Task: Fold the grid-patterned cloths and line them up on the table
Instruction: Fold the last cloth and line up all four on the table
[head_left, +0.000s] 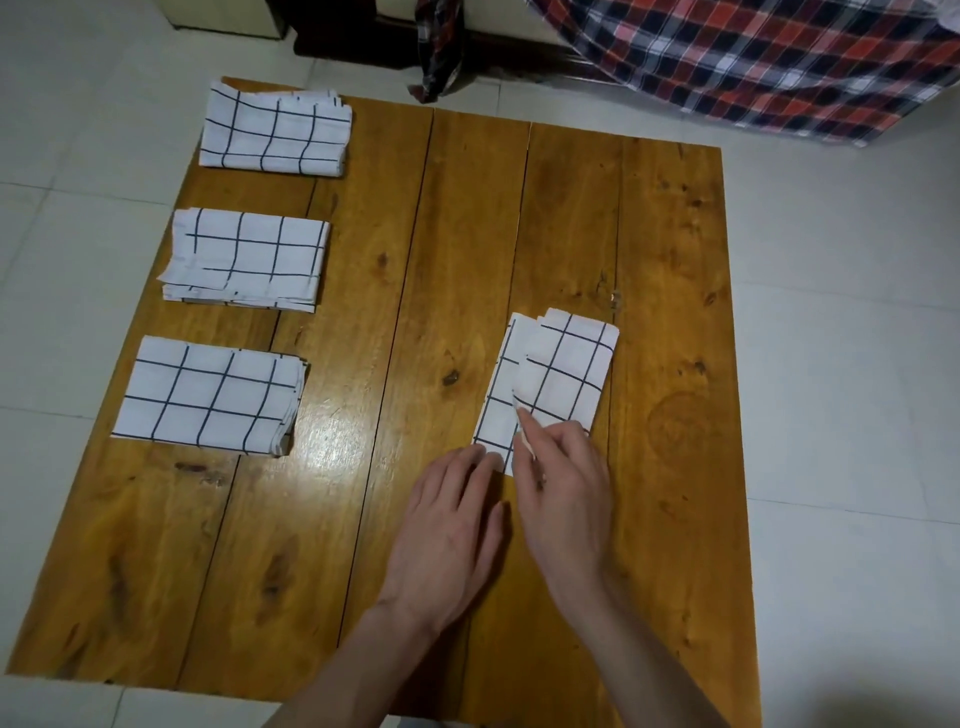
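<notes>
From the head camera, a wooden plank tabletop (457, 260) stands on a pale tiled floor (841, 364). Three folded grid-patterned cloths lie in a column along its left edge, well apart from one another: the far folded cloth (275, 130) near the far left corner, the middle folded cloth (249, 260) below it with its layered edges fanned at the left, and the near folded cloth (208, 397) about halfway down that edge.

A fourth cloth, the half-folded cloth (556, 379), lies right of the tabletop's centre as a narrow strip running away from the person, its upper layer shifted to the right so that a band of the lower layer shows on the left.

The left hand (447, 530) lies flat with its fingers straight and close together, the fingertips pressing the strip's near left corner to the wood. The right hand (566, 493) pinches the near edge of the upper layer between thumb and forefinger, that edge raised slightly off the layer below. The two hands sit just beside each other.

Beyond the far right corner hangs a red, navy and white plaid fabric (769, 57).
</notes>
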